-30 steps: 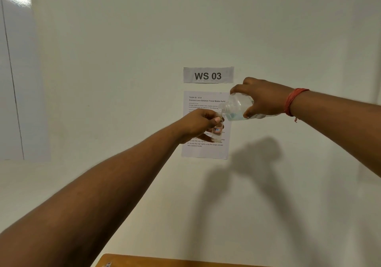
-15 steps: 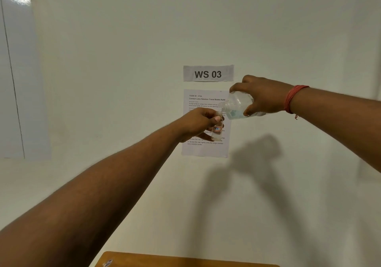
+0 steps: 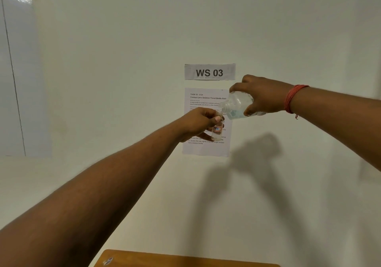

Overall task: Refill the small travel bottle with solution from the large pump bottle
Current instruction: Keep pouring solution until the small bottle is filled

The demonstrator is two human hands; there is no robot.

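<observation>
Clear plastic, the large bottle (image 3: 237, 104) lies tilted in the right hand (image 3: 260, 97), whose fingers curl round its body; its open neck points toward eight o'clock, just above the small clear travel bottle (image 3: 216, 131). That bottle stands upright in the left hand (image 3: 199, 123), fingers and thumb wrapped round it, before a printed white instruction sheet (image 3: 203, 147).

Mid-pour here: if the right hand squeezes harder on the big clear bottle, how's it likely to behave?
The large bottle looks like thin clear plastic, so it will probably flex and push liquid out faster. It appears only partly full, so likely light. Its neck is tipped down at the small bottle in the left hand; the right hand risks overshooting.
</observation>
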